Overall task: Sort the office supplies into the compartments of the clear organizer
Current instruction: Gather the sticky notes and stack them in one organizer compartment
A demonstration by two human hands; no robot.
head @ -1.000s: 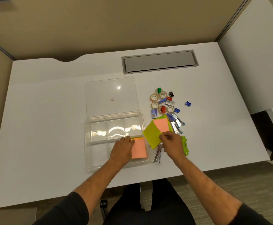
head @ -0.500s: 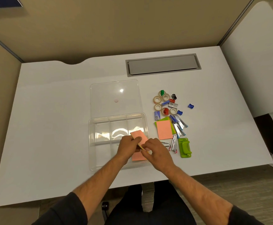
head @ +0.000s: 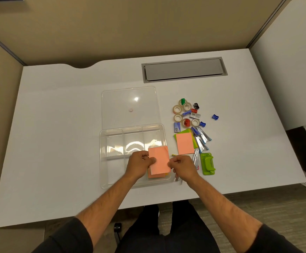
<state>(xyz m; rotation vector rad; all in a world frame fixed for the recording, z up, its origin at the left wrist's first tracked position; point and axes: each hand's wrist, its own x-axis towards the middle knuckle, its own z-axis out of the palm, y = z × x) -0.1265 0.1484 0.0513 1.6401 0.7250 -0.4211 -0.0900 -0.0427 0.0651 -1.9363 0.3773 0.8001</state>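
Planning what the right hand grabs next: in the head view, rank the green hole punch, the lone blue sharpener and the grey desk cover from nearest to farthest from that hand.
From the right hand:
1. Green hole punch, just to its right.
2. Lone blue sharpener, farther back and right.
3. Grey desk cover, at the desk's back.

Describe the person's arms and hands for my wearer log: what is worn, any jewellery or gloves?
Both hands are bare: the left hand and right hand show no gloves, and no rings or watch that I can see. The forearms are uncovered. Dark sleeves, black or near it, are pushed up towards the elbows on both arms. No markings show on the fabric.
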